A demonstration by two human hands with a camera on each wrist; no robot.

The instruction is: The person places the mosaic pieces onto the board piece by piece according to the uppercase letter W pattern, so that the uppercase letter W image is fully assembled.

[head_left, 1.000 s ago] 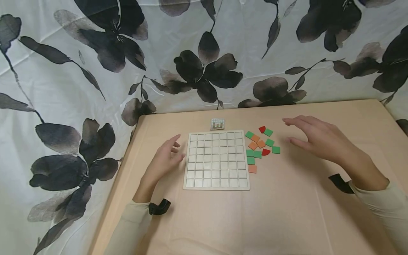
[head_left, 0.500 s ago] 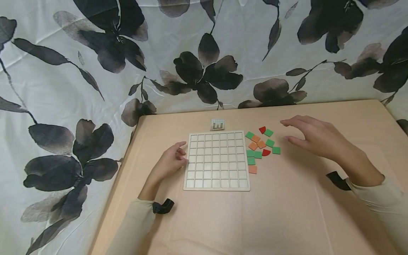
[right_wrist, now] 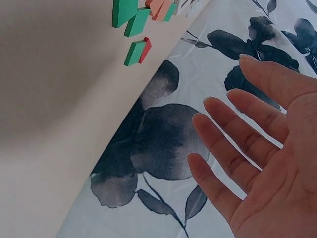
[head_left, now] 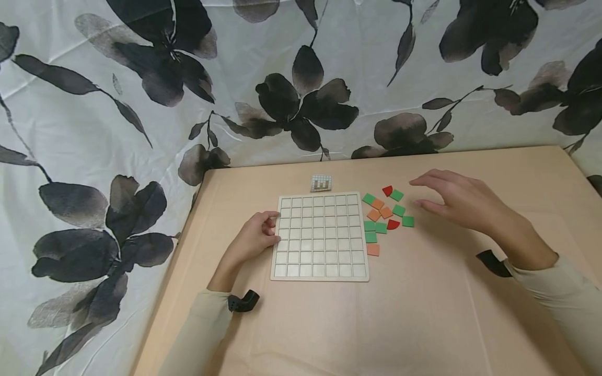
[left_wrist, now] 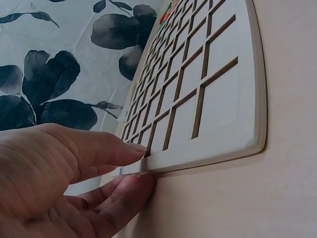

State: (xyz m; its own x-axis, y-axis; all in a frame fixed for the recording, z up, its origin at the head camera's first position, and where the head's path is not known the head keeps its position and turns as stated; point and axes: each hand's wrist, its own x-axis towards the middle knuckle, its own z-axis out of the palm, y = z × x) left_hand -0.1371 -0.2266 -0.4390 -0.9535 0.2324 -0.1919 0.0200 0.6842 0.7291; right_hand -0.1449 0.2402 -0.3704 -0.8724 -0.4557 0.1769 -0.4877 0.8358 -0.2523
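Our left hand (head_left: 251, 235) has the near edge of the board (head_left: 318, 233) in a light pinch, thumb over the border and curled fingers against the side and underneath. The board lies flat on the table (head_left: 400, 324), spreading rightward from that grip, its squares bare. Ahead of the grip, just past the board's back edge, sits a small card (head_left: 321, 183). Across the board, beside its opposite edge, we have loose green tiles (head_left: 370, 237), orange tiles (head_left: 374, 214) and red pieces (head_left: 393, 224). Farthest from the grip is our right hand (head_left: 463, 201) — fingers spread and holding nothing — in the air beyond the tiles.

We judge the step in hand to be steadying or adjusting the board; no piece is placed. The next move probably calls for keeping that edge flat — a gentle hold, no lift — while the right hand reaches inward for a tile.
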